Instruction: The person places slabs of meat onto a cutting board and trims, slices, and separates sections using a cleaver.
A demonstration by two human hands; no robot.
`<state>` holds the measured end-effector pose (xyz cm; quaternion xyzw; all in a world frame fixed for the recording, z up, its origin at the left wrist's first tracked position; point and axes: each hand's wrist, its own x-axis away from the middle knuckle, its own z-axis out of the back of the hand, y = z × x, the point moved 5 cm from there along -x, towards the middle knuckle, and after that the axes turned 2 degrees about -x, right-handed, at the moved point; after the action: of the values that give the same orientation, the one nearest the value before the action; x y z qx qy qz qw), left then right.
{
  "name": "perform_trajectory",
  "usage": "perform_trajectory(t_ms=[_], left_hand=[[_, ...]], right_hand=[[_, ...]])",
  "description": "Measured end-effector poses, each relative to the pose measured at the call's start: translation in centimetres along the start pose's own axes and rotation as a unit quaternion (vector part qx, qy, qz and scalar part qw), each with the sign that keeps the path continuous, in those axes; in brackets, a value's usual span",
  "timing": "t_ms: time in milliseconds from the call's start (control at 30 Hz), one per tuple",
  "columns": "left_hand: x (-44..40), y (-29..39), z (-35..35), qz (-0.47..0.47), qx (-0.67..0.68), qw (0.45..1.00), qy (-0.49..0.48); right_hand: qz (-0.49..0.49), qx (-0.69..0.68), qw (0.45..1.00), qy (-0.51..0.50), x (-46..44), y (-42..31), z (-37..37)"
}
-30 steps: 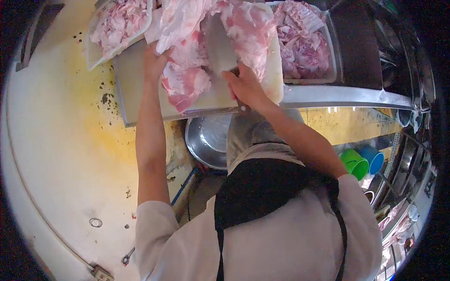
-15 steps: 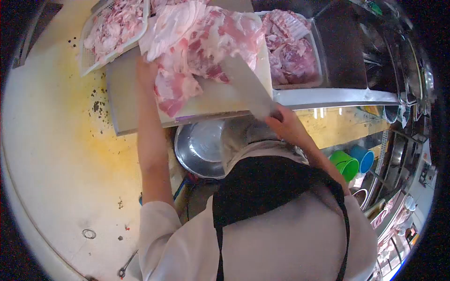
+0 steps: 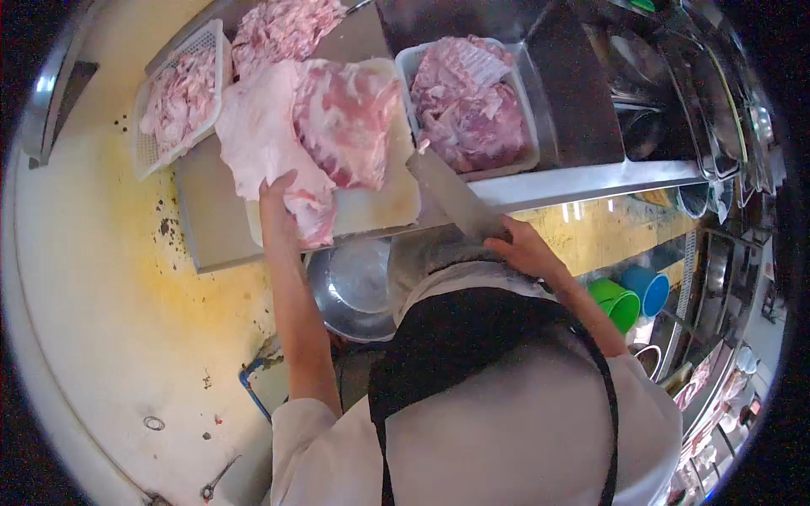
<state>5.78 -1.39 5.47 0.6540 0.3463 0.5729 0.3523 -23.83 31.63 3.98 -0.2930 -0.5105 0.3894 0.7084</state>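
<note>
A large slab of raw meat point(image 3: 348, 126) lies on the white cutting board point(image 3: 375, 209), ribbed and red on its right part. A pale sheet of fat or skin point(image 3: 261, 114) covers its left part and hangs toward the board's near edge. My left hand point(image 3: 278, 187) rests on that pale sheet, thumb and fingers apart. In my right hand point(image 3: 521, 246) is a cleaver point(image 3: 456, 198) with a broad blade, held by its handle. The blade points up and left, past the board's right edge, and a small pale scrap sits at its tip.
A white perforated basket point(image 3: 221, 80) of meat pieces stands at the left, with a pile of trimmings point(image 3: 283, 34) behind the board. To the right a white tray point(image 3: 533, 139) holds more meat. Below the counter are a metal basin point(image 3: 350, 282) and green point(image 3: 620, 308) and blue point(image 3: 650, 291) buckets.
The cleaver has come off the meat to the board's right side. My left hand has moved from the slab's left edge onto the pale sheet, which now lies over the red piece in front.
</note>
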Motion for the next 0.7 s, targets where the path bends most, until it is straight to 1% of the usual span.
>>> perform_trajectory(t_ms=[33, 100, 133, 200, 233, 333, 433, 533, 567, 633, 667, 700], left_hand=[[-0.8, -1.4, 0.6, 0.015, 0.021, 1.000, 0.008], [-2.9, -4.1, 1.9, 0.044, 0.063, 0.997, 0.024], [-1.8, -3.4, 0.5, 0.036, 0.065, 0.997, 0.031], [0.4, -2.8, -2.1, 0.024, 0.068, 0.996, 0.044], [0.7, -3.0, -3.4, 0.029, 0.106, 0.994, 0.003], [2.4, -2.8, -7.5, 0.058, 0.149, 0.987, -0.011], [1.8, -3.7, -11.0, 0.055, 0.186, 0.980, -0.043], [1.8, -2.8, -16.6, -0.001, 0.144, 0.989, -0.044], [0.7, -3.1, -17.4, 0.024, 0.159, 0.986, -0.036], [0.4, -1.6, -17.8, 0.047, 0.081, 0.992, -0.087], [-0.2, -0.4, -17.4, 0.056, 0.038, 0.991, -0.113], [-2.1, -0.5, -14.6, 0.080, -0.023, 0.992, -0.094]], right_hand=[[0.023, -0.015, 1.000, 0.001, -0.5, -0.2, 0.7], [0.014, -0.003, 1.000, -0.003, -1.8, -0.1, 2.5], [0.009, 0.003, 1.000, -0.005, -2.6, -0.2, 3.3], [0.034, -0.051, 0.998, -0.018, -3.9, -0.7, 4.9], [0.033, -0.069, 0.997, -0.032, -4.6, -0.4, 5.5], [0.014, -0.100, 0.991, -0.085, -7.3, 0.6, 6.8], [0.053, -0.138, 0.988, -0.042, -7.8, -1.4, 9.8], [-0.079, -0.113, 0.990, -0.035, -11.3, -1.5, 12.4], [-0.063, -0.091, 0.994, 0.017, -12.7, -1.5, 13.8], [-0.018, -0.047, 0.993, 0.110, -15.3, -1.8, 15.4], [0.031, -0.067, 0.991, 0.116, -15.7, -2.0, 15.6], [0.077, -0.089, 0.985, 0.123, -15.6, -1.7, 16.0]])
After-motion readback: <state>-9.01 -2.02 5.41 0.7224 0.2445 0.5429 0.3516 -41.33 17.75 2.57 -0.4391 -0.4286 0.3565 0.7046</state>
